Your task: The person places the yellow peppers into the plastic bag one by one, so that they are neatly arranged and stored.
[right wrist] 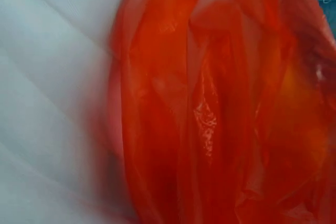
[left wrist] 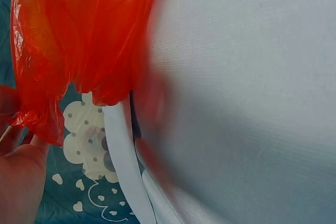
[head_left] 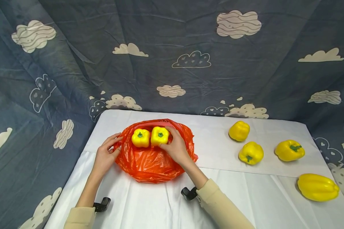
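Head view downward, wrist views close, bag (head_left: pixel 152 167) shared

No text, label, brand or number can be read anywhere, neither on the red bag (head_left: pixel 153 165) nor the backdrop (head_left: pixel 160 28) at twelve o'clock.

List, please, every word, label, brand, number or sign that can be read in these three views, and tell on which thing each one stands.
There is no readable text in any view.
Red bag: dark marks on its far rim, too small to tell whether they are print.
Yellow peppers: no label seen.
Dark backdrop: clouds and hearts, drawings only, no letters seen.
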{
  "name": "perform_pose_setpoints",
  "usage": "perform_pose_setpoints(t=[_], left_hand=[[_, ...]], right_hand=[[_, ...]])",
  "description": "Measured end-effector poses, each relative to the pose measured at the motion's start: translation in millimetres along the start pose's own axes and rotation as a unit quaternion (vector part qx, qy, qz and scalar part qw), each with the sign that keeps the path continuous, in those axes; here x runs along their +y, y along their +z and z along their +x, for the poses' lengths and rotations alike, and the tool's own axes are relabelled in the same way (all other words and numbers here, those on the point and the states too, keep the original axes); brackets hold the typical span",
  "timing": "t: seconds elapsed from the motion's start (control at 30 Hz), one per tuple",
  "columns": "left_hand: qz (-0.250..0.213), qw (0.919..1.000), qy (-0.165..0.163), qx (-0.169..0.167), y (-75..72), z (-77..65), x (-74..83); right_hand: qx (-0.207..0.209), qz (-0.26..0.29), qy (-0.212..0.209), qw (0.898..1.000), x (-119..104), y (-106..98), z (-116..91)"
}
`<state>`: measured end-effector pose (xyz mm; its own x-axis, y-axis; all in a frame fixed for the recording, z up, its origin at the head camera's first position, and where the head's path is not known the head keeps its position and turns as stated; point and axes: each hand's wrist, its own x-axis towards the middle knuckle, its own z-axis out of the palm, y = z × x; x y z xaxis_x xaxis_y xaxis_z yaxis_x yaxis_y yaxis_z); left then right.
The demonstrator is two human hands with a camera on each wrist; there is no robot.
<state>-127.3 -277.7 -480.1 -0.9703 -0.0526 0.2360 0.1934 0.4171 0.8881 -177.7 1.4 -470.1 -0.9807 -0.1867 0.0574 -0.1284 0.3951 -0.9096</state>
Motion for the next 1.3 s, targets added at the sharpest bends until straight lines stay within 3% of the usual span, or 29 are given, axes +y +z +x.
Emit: perform_pose_setpoints(t=[0.33, 0.67, 1.3], left_hand=[[-0.007, 1.0, 0.001, -0.003, 0.6, -0.3, 0.4], [-0.006, 1.0, -0.005, -0.003, 1.3, 0.9, -1.0], [-0.005, 1.0, -0.007, -0.003, 1.9, 0.9, -3.0]], right_hand=[[-0.02, 0.007, 0.044, 0.999, 6.6, 11.1, 15.3], [-0.02, 0.06, 0.077, 0.995, 12.8, 16.9, 21.7], [-0.035, 0.086, 0.093, 0.991, 15.4, 14.9, 20.6]])
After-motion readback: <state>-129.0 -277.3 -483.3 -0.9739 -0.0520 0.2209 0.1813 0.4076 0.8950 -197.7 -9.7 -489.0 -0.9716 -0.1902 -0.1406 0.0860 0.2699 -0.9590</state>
